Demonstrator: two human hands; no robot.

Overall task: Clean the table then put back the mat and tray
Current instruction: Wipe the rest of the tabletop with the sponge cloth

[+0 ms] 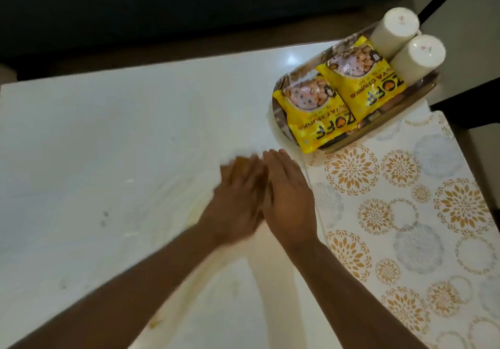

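1. The table (108, 132), white and glossy, shows faint smudges.
2. The left hand (238, 194), blurred, and the right hand (289, 199) lie flat, fingers straight, holding nothing.
3. The mat (405, 213), likely thin and floppy, lies at the table's right; lift by an edge.
4. The tray (422, 92), laden at the far right, likely needs both rims gripped.

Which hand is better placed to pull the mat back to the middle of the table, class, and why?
The right hand. It lies flat and open right next to the mat's near edge, while the left hand, blurred, is on the far side of it over the bare table.
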